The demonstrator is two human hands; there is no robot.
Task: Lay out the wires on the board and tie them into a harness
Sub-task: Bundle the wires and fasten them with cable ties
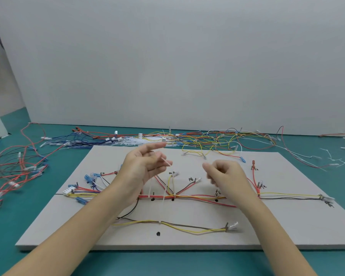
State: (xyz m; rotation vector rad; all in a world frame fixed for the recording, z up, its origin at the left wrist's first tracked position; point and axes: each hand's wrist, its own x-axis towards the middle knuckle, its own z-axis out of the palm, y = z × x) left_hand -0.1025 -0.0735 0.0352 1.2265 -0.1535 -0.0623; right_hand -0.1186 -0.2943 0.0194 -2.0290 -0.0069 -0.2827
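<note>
Teal matting covers the bench [173,261] in front of a plain pale grey wall [167,56]. A flat rectangular grey board [267,232] lies on the matting. Red, yellow, brown and blue wires [195,197] are routed across the board along a marked centre line, with white cable ties around the bundle. A second yellow and brown run [171,225] lies nearer the front edge.

Left hand [141,172]: raised above the board, palm turned inward, fingers loosely spread. A short translucent white cable tie [167,161] sits at its fingertips; whether it is pinched or merely resting cannot be told.

Right hand [225,176]: raised opposite, apart from the left, fingers curled inward and blurred; nothing visible in it.

Loose coloured wires [207,140] lie heaped on the matting behind the board and at the left [14,176].
</note>
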